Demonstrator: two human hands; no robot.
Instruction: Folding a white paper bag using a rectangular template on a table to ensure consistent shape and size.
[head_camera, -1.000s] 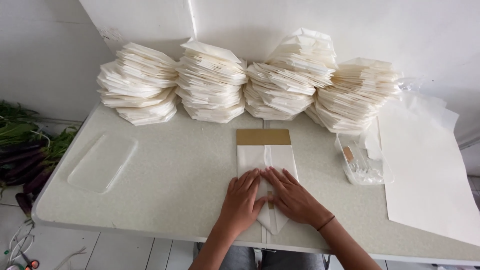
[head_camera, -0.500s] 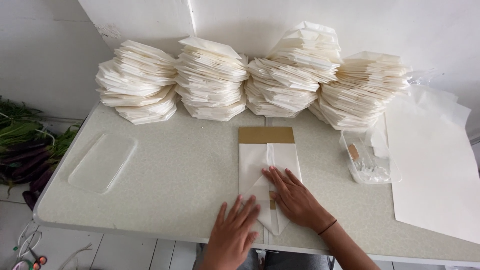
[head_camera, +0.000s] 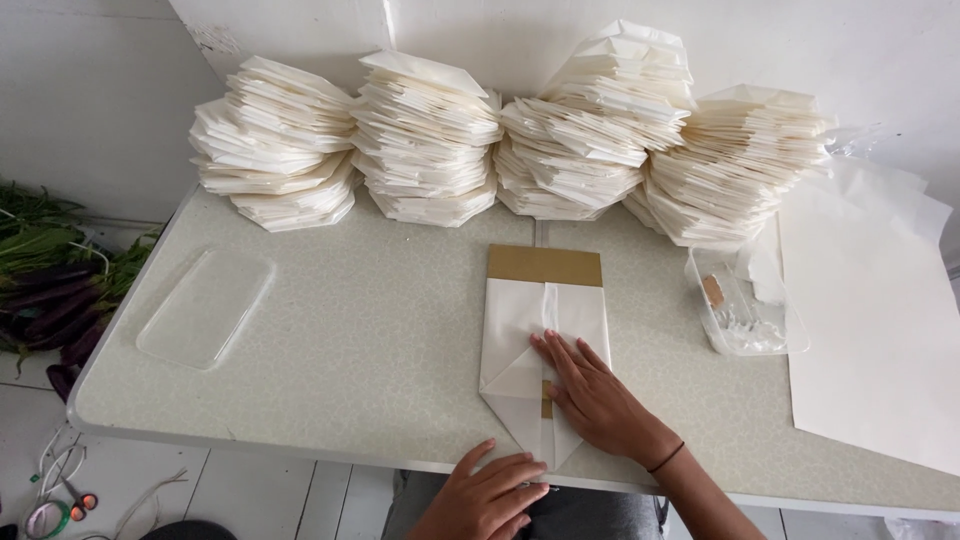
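right hand (head_camera: 598, 398) pressing flat, fingers spread, on the folded white paper bag with brown card strip (head_camera: 543, 335); left hand (head_camera: 487, 497) resting open, empty, at the speckled table edge (head_camera: 300, 437); keep palm pressure even along the crease.

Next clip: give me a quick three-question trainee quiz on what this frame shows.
1. True or false: the right hand lies flat on the folded white paper.
2. How many stacks of folded paper stand along the wall?
3. The left hand is: A) on the clear plastic lid, B) at the table edge, off the paper, C) in the clear tray.

Key: 1 true; 2 four; 3 B.
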